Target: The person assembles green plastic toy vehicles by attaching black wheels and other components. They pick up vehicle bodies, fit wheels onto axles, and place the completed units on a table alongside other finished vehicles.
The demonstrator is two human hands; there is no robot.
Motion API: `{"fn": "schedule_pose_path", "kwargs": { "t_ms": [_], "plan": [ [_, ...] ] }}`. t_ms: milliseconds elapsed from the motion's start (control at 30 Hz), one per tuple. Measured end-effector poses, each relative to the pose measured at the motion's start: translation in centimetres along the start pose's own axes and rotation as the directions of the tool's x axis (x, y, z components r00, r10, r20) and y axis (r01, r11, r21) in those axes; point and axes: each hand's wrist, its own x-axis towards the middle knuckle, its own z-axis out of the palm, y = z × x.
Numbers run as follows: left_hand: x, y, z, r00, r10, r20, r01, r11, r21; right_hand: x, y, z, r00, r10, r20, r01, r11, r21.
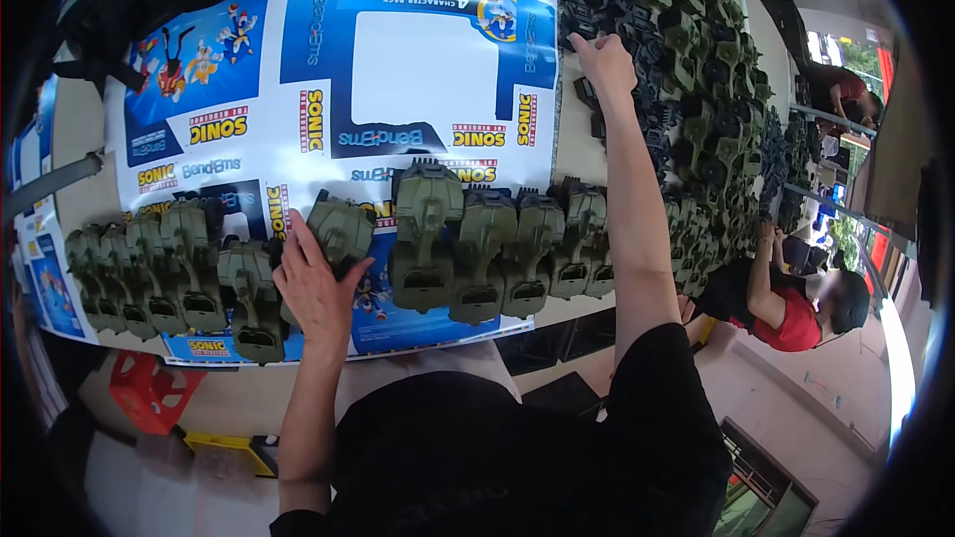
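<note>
My left hand [314, 287] is at the near side of the table, thumb and fingers spread against a tilted olive-green plastic toy vehicle part [341, 226]. Another green part [256, 298] stands just left of it, and a larger one [426, 229] to its right. My right arm stretches far across to a mass of dark grey plastic parts [645, 70]. There my right hand [607, 66] has its thumb and fingers around a dark grey piece, partly hidden by the hand.
Under the green row lies a blue and white printed sheet [428, 65]. Many olive-green parts [711, 70] crowd the right side. A black bag [149, 0] is at the far left, a red stool [154, 393] below the table. A person in red [801, 318] sits at right.
</note>
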Motion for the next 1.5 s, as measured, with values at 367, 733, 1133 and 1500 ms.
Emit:
{"fn": "schedule_pose_path", "kwargs": {
  "t_ms": [367,733,1133,1500],
  "plan": [
    [2.2,0.9,0.4,1.000,0.003,0.030,0.004,0.977,-0.214,-3.3,2.5,4.9,0.909,-0.371,-0.190,0.415,0.852,0.321],
    [3.1,2.2,1.2,0.991,-0.113,0.071,0.128,0.956,-0.264,-5.3,6.1,0.7,0.844,-0.536,0.010,0.471,0.750,0.464],
    [4.4,2.4,-0.6,0.997,-0.028,0.073,0.053,0.932,-0.358,-2.3,0.7,0.2,0.549,-0.827,0.120,0.695,0.532,0.484],
    [-1.3,3.2,-8.1,0.957,0.191,0.218,0.020,0.707,-0.707,-22.1,0.4,-2.2,0.436,-0.855,0.281,-0.852,-0.292,0.435]
  ]
}}
